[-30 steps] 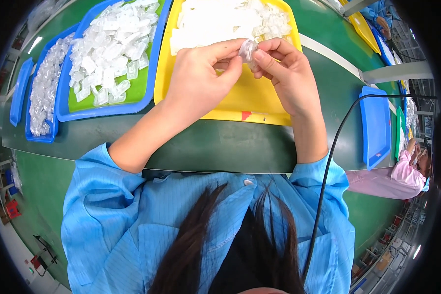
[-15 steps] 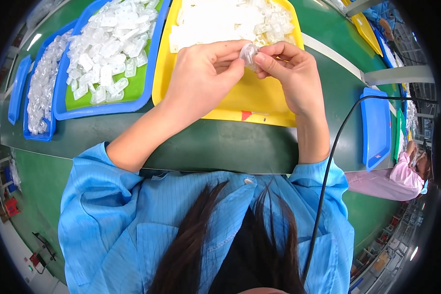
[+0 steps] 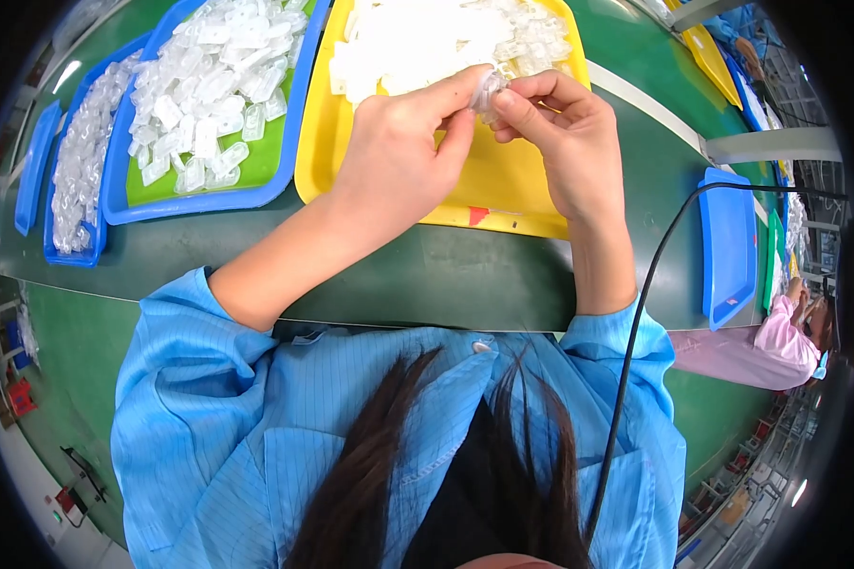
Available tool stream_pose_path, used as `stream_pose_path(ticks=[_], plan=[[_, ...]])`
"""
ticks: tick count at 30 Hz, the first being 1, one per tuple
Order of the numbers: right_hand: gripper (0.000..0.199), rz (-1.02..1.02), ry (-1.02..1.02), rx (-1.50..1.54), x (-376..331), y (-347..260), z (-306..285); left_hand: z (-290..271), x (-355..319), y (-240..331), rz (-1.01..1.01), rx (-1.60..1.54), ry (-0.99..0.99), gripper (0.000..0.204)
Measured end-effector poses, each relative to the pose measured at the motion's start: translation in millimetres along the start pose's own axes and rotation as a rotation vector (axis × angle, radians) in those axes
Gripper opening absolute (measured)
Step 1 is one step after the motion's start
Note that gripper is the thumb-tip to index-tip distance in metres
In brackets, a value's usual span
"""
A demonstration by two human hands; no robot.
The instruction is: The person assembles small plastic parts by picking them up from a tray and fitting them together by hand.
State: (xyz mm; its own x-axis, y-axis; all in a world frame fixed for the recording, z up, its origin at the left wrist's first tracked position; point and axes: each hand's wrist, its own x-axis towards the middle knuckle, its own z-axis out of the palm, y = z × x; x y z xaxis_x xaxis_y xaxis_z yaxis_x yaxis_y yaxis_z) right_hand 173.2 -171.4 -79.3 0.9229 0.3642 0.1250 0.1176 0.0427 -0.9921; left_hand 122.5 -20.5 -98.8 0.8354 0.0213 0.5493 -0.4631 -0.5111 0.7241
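Between my two hands, above the yellow tray [image 3: 446, 211], is a small clear plastic piece [image 3: 489, 92]. My left hand [image 3: 403, 142] pinches it from the left between thumb and forefinger. From the right, the thumb and fingers of my right hand [image 3: 565, 133] grip its other side. Fingertips cover part of the piece, so its exact shape is hard to make out. Many clear and white plastic parts [image 3: 541, 43] fill the far side of the yellow tray, washed out by glare at the left.
Left of the yellow tray stands a blue tray [image 3: 228, 199] with a green bottom and heaped clear parts [image 3: 209, 85]. A narrower blue tray [image 3: 76, 256] holds more. A black cable [image 3: 650, 275] hangs near my right arm. At right are an empty blue tray [image 3: 729, 247] and a pink-sleeved person [image 3: 769, 351].
Both hands have shifted slightly away from me with the plastic piece. My left hand has tilted and the piece has turned a little between the fingertips.
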Motion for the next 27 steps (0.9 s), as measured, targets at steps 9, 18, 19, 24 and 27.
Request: stream_pose_path(ticks=[9, 18, 19, 24, 27], plan=[[0.013, -0.098, 0.013, -0.166, -5.9, -4.0, 5.3, -6.0, 7.5, 2.9, -0.286, -0.511, -0.121, 0.029], [0.013, -0.056, -0.005, -0.095, -3.9, -5.3, -0.6, -3.4, 3.9, 5.7, -0.303, -0.597, -0.058, 0.029], [0.013, -0.040, -0.023, -0.074, -2.9, -4.4, -2.6, -2.4, 2.3, 5.3, -0.287, -0.575, -0.050, 0.030], [0.013, -0.033, -0.038, -0.069, -2.1, -5.8, -4.7, 6.0, -0.6, 4.3, -0.208, -0.540, 0.071, 0.026], [0.014, -0.035, -0.016, -0.070, -3.2, -5.8, -2.5, 8.4, -1.0, 5.6, -0.148, -0.439, 0.085, 0.028]])
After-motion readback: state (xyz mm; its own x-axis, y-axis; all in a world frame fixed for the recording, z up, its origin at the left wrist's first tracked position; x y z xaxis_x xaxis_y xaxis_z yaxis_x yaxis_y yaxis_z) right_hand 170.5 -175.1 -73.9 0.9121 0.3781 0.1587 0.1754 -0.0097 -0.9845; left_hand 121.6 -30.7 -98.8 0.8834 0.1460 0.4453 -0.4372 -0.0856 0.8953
